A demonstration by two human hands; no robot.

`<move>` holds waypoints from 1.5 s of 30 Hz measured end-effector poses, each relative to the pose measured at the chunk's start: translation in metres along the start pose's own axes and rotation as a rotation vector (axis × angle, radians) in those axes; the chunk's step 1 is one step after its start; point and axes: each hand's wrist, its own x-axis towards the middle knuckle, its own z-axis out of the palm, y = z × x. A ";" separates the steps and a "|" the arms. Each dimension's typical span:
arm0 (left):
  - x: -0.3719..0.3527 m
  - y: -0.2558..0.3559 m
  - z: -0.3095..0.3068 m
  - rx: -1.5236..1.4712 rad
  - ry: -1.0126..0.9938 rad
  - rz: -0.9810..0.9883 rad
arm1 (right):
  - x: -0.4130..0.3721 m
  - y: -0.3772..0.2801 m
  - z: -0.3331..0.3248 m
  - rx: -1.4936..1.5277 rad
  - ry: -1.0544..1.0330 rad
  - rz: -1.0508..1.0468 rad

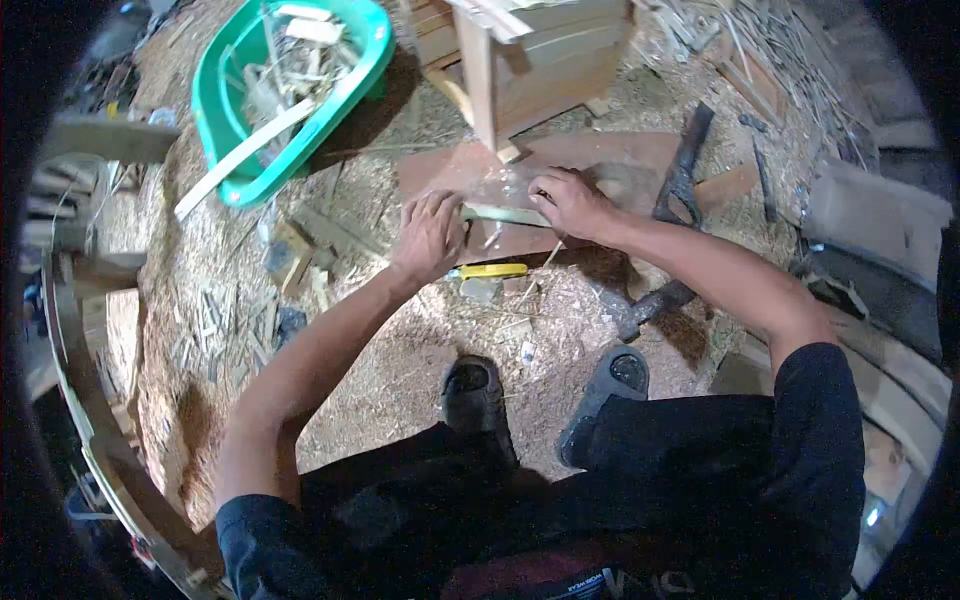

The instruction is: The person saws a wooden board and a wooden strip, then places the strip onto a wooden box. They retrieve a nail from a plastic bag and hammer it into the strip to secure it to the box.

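A short pale strip (500,214), perhaps wood, lies crosswise between my two hands. My left hand (435,232) has its fingers curled over the strip's left end. My right hand (575,205) is closed at the other end, its fingers bent around it. Under the strip is a flat reddish-brown board (430,175) on the ground. Just below my left hand, a yellow-handled tool (492,270), which looks like a utility knife, rests near the board's front edge. My palms hide both ends of the strip.
Wood scraps fill a green plastic tub (375,60) at upper left. A wooden cabinet-like piece (550,75) stands beyond the board. On the right lie a dark metal tool with a ring (685,165) and a hammer-like head (652,308). Sawdust and offcuts cover the ground.
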 end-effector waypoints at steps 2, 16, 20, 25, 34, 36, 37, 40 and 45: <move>-0.019 -0.008 -0.009 0.015 0.034 -0.055 | 0.013 -0.023 0.007 -0.003 -0.046 -0.049; -0.183 -0.136 -0.115 0.170 -0.184 -0.647 | 0.162 -0.197 0.172 0.141 -0.243 -0.302; -0.193 -0.177 -0.119 0.320 -0.261 -0.746 | 0.209 -0.217 0.227 0.105 -0.247 -0.346; -0.192 -0.198 -0.093 0.271 -0.057 -0.819 | 0.260 -0.201 0.317 0.186 -0.261 -0.340; -0.193 -0.213 -0.087 0.166 -0.117 -0.926 | 0.264 -0.223 0.354 1.035 -0.546 -0.018; -0.200 -0.219 -0.079 0.166 -0.031 -0.903 | 0.266 -0.228 0.356 1.212 -0.612 0.147; -0.203 -0.220 -0.074 0.174 0.035 -0.881 | 0.268 -0.228 0.354 1.300 -0.659 0.261; -0.205 -0.226 -0.069 0.148 0.103 -0.861 | 0.267 -0.236 0.348 1.310 -0.655 0.358; -0.208 -0.225 -0.070 0.096 0.179 -0.870 | 0.265 -0.229 0.357 1.519 -0.606 0.401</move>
